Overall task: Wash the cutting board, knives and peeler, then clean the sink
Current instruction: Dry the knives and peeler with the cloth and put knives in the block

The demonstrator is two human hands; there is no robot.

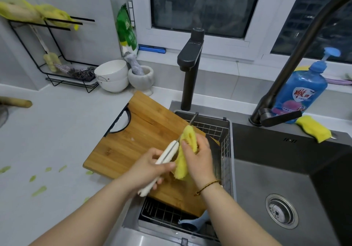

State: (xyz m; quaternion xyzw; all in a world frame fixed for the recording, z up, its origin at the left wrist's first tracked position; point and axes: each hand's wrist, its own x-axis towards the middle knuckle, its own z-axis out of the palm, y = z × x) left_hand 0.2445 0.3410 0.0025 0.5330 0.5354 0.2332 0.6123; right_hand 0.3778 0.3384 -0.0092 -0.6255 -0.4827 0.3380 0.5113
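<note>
Left hand (150,167): fingers curled round the white handle of a narrow-bladed knife (167,155), gripping it. The handle's butt sticks out below the palm, and the blade points up and away towards the window.

Right hand (198,156): fingers and thumb closed round a folded yellow sponge cloth (188,136). The cloth is wrapped over the knife blade. Only the thin spine and the tip of the blade show, the tip emerging above the cloth. A thin cord bracelet (208,185) sits on the right wrist.

Knife and both hands are held above the rectangular wooden cutting board with a black handle cut-out (144,135). The board lies flat, its left part on the pale countertop (57,140) and its right part over the wire drainer basket (215,127), which is set in the left side of the dark steel sink (266,169).

A pale blue plastic item (198,222) lies in the near end of the basket, partly under the board. What it is cannot be told.

The right sink basin holds a round metal strainer drain (282,210).

On the far rim are two dark faucets, a square one (188,70) and a curved one (285,85). Beside the curved one stand a blue pump bottle of dish soap (302,89) and a second yellow sponge (312,128).

Green peel scraps (39,190) are scattered on the countertop left of the board. Behind the board are stacked white bowls (112,78) and a stone mortar (142,78).
</note>
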